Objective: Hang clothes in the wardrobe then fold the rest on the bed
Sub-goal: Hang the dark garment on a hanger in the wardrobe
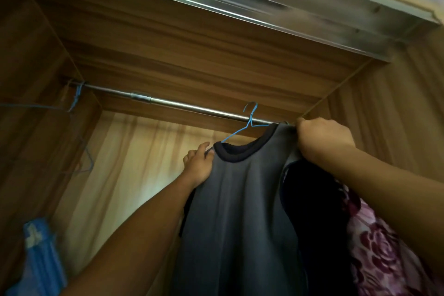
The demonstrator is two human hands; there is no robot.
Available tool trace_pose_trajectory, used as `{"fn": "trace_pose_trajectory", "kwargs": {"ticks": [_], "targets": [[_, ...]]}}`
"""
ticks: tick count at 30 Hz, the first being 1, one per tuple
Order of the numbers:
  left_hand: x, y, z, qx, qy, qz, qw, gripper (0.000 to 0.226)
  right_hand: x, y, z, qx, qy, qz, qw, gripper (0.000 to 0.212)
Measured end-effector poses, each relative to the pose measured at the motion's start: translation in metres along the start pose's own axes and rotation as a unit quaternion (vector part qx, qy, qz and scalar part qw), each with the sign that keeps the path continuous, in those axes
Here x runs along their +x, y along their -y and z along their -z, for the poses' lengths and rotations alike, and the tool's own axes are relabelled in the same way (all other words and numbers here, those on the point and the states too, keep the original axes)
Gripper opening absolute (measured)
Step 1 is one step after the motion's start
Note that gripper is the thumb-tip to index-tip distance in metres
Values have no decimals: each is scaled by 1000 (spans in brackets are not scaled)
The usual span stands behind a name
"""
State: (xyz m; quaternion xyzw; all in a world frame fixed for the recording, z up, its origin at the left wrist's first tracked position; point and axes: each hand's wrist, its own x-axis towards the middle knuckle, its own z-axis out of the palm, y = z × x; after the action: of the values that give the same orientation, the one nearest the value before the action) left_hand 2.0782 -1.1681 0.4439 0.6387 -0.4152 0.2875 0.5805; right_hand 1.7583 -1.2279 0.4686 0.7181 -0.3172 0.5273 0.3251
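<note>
From where I stand, the person has both arms raised into the open wooden wardrobe [216, 74], reaching up to its metal rail [187, 104]. A grey sleeveless top [240, 211] with a dark collar [240, 151] sits on a blue wire hanger [242, 128] inside the wardrobe, towards the right end of the rail. The hanger's hook crosses the rail, though I cannot tell whether it is fully seated on it.

The left hand [198, 166] is at the top's left shoulder, with fingers and thumb pinching the fabric edge just beside the collar. The right hand [322, 139] is a tight fist clamped on the top's right shoulder, right up against the rail near the wardrobe's right wall.

Just beside the grey top on its right, a dark garment [312, 211] hangs down, touching it. Further right is a floral fabric [384, 247] in maroon and pink. The right forearm passes in front of both, so how they are hung is hidden.

At the far left end of the rail, well apart from the grey top, a few empty wire hangers [77, 96] are bunched together and tilted. In the lower left corner of the wardrobe there is a blue ribbed object [40, 255], too blurred to identify.
</note>
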Motion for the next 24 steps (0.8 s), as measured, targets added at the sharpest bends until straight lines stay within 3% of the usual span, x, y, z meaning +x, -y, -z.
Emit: {"fn": "trace_pose_trajectory", "kwargs": {"ticks": [9, 12, 16, 19, 21, 24], "targets": [[-54, 42, -27, -46, 66, -25, 996, 48, -46, 8, -37, 9, -44, 27, 999, 35], [-84, 58, -31, -76, 106, -14, 991, 50, -52, 7, -46, 119, -53, -19, 991, 34], [-113, 75, -34, -66, 96, 15, 993, 42, -68, 5, -59, 358, -84, -114, 923, 40], [-125, 79, -33, -43, 71, 53, 995, 30, -95, 17, -66, 532, -90, -225, 811, 51], [-133, 79, -33, -50, 85, 57, 993, 29, -121, 34, -76, 595, -54, -260, 759, 55], [-160, 78, -35, -68, 131, 56, 987, 32, -169, 58, -100, 598, 55, -257, 757, 59]]}}
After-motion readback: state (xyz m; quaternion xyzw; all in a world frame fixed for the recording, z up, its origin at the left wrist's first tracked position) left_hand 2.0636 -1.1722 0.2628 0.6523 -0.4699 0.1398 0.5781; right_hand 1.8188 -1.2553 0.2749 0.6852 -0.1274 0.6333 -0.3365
